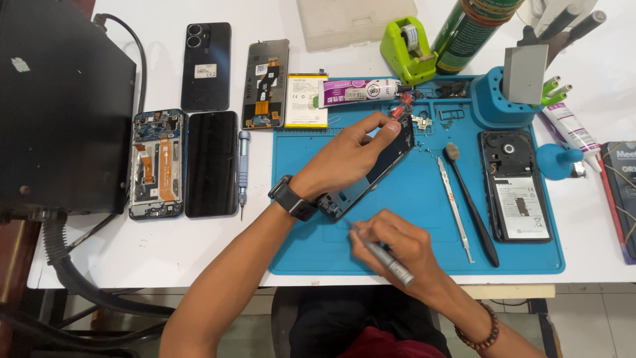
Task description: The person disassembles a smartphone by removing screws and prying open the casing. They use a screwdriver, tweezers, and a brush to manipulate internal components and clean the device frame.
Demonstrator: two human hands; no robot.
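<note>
Nearby — brush [470, 202], tweezers [454, 207], opened phone [516, 185]

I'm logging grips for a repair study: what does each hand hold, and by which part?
The left hand holds the phone frame by its upper end, tilted up off the mat. The right hand holds a screwdriver around its middle.

1. Work mat [424, 258] lies on the table [165, 255].
2. Opened phone [371, 169] sits on the mat's left half, under the left hand [344, 159].
3. Right hand [397, 248] lies nearer the table's front edge.
4. Second opened phone [517, 185] lies at the mat's right.
5. Screwdriver [243, 169] lies left of the mat.
</note>
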